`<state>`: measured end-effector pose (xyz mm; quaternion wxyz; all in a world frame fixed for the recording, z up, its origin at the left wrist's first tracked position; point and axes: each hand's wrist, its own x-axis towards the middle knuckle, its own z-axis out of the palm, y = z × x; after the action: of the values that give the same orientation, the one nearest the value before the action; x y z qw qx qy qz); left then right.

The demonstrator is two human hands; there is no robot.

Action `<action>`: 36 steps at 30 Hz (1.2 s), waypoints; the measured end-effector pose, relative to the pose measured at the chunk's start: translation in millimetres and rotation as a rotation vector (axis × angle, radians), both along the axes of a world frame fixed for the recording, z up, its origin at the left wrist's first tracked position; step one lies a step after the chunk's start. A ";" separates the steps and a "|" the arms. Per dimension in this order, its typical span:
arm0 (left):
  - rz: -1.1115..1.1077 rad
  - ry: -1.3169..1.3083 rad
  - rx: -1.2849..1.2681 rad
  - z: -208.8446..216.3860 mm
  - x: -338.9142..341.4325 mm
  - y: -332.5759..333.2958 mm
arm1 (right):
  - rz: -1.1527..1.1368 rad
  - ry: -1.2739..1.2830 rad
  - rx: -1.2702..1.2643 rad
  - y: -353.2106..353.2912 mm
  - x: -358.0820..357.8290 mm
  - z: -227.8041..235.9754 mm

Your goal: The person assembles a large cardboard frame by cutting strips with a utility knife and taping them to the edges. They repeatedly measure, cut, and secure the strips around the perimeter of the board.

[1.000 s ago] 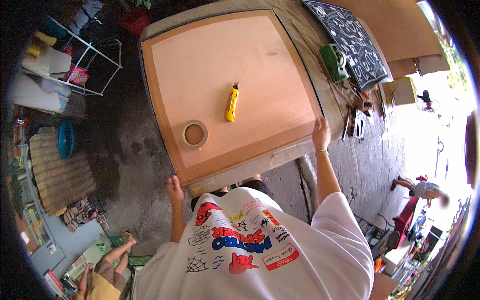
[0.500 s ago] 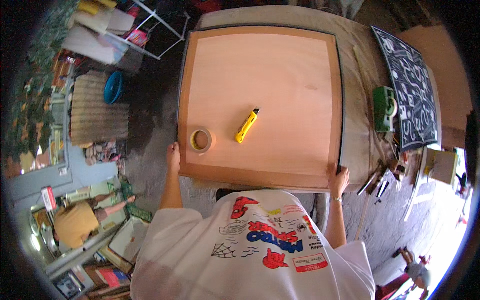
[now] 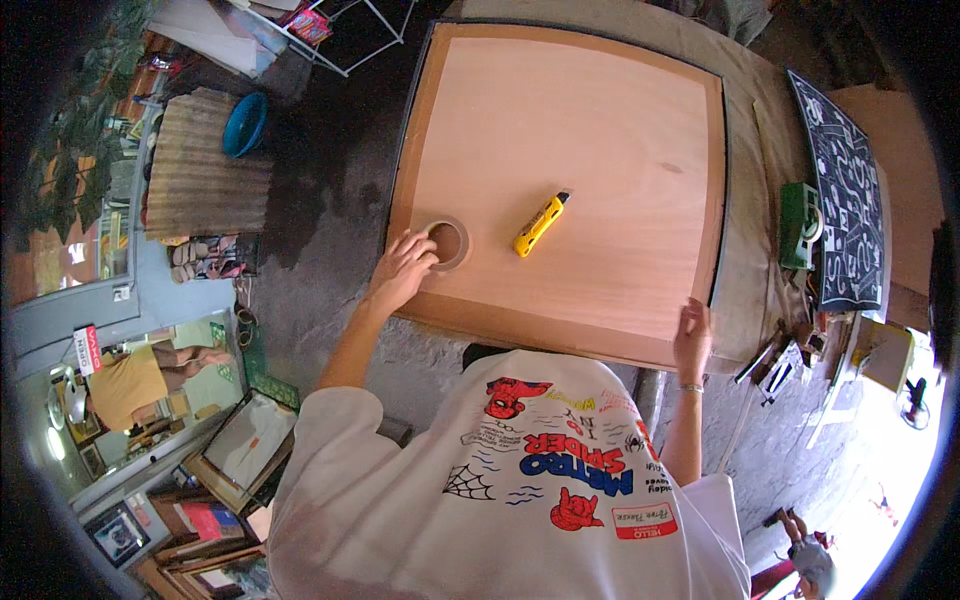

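Observation:
A square, pale wooden board [image 3: 560, 120] lies on the worktable, with brown tape along its borders and a thin dark frame edge around it. My left hand [image 3: 405, 265] reaches over the board's left side, its fingers closed on the near-left rim of a roll of brown tape [image 3: 460, 258]. To the right of the roll, a yellow utility knife [image 3: 540, 228] rests at a slant on the board. My right hand [image 3: 692, 332] is at the board's near right corner, fingers curled together with no object visible in them.
A green tape dispenser [image 3: 797, 225] stands on the table's right side, beside a black sheet with white drawings [image 3: 845, 200]. Loose tools [image 3: 780, 370] lie near the right corner. On the left are a blue basin [image 3: 245, 125], a white rack [image 3: 350, 40] and leaning frames [image 3: 245, 440]. Other people are farther off.
My left hand has left the board's edge and moved inward onto the tape roll. My right hand has loosened from the frame's corner. The whole view has shifted and tilted slightly.

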<state>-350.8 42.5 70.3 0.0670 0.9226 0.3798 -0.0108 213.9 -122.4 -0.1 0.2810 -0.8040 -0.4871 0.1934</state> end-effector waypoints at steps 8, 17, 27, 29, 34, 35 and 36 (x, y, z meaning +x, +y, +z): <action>0.911 -1.228 -0.982 29.5 106.5 -83.4 | 0.664 0.378 0.022 42.2 -210.9 111.4; 0.493 -1.040 -0.957 37.2 129.3 -62.9 | 0.667 0.435 0.087 5.6 -209.5 109.0; 0.214 -0.862 -0.291 74.1 240.1 -39.8 | 0.394 0.149 0.029 -13.2 -158.9 142.6; 0.125 -0.851 -0.232 80.6 270.5 -36.3 | 0.270 0.187 0.059 -10.0 -140.3 128.1; 0.234 -0.872 -0.435 72.9 346.9 -14.7 | -0.021 0.712 -0.201 17.9 -62.1 67.3; 0.358 -0.892 -0.524 59.2 353.9 12.0 | 0.074 0.836 -0.164 10.3 -44.9 53.1; 0.416 -0.801 -0.639 61.1 358.6 41.5 | 0.176 0.647 -0.205 -3.0 -35.3 55.2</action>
<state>7.8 84.0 131.4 0.4835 0.6939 0.4767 0.2399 178.6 -125.4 55.1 0.3206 -0.6799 -0.4184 0.5098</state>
